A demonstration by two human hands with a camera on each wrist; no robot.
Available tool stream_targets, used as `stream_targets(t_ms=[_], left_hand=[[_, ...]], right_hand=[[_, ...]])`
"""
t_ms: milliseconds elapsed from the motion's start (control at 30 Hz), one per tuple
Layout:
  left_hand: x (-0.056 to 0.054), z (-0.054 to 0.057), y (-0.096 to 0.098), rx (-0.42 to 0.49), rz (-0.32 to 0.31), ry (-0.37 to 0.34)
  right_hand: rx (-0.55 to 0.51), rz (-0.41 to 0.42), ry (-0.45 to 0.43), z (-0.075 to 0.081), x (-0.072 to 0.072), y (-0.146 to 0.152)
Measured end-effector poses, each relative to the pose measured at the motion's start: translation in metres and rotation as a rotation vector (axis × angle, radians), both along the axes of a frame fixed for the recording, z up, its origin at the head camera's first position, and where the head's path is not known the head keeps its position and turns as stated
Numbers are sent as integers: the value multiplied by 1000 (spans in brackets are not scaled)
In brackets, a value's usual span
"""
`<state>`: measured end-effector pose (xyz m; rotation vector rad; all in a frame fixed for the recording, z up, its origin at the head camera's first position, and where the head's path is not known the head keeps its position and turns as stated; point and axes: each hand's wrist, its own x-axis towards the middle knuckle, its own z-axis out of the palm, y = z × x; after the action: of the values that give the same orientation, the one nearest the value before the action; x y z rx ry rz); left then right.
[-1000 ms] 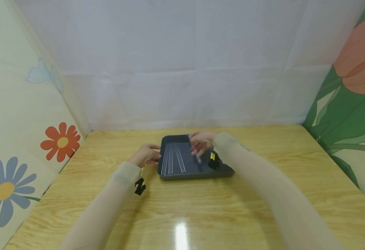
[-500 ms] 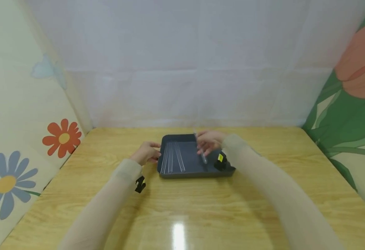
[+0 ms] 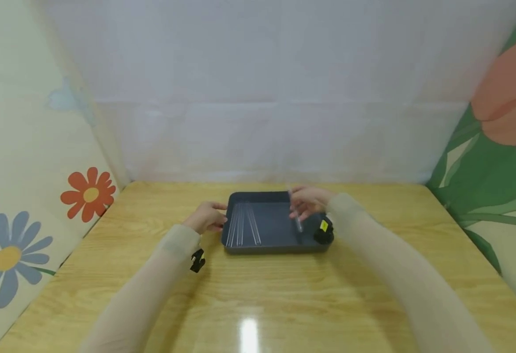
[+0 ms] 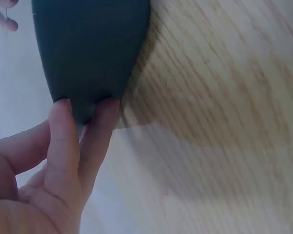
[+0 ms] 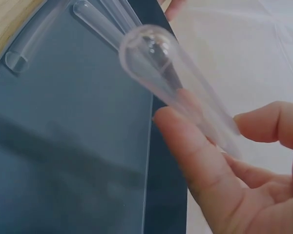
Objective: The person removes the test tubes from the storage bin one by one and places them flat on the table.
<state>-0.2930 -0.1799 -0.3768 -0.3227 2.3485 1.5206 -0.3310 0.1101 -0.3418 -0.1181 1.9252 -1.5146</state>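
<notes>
A dark blue-grey tray sits on the table, with several clear test tubes lying lengthwise along its left side. My left hand is at the tray's left end; in the left wrist view its extended fingertips press against the outer wall. Over the right half of the tray, my right hand pinches another clear test tube between thumb and fingers. That tube is tilted, its rounded end toward the camera in the right wrist view. A tube lies near the tray's edge in that view.
The wood-grain table extends around the tray on all sides. Behind it hangs a white cloth. Flower-patterned panels stand at left and right, and a black wrist camera overlaps the tray's right end.
My right hand has moved to the right across the tray with the pinched test tube. The left hand stays at the tray's left end, and the tubes in the tray lie as before.
</notes>
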Motion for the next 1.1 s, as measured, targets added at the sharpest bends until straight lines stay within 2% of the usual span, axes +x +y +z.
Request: stream_targets(t_ms=[300,767,1100], left_hand=[[4,1,6,16,-3,-9],[4,5,2,23,3,8],[2,0,3,30,6,8]], right_hand=[[8,-17,9,-2,6,9],[25,-18,8,4,1,23],[18,-29,5,6,3,32]])
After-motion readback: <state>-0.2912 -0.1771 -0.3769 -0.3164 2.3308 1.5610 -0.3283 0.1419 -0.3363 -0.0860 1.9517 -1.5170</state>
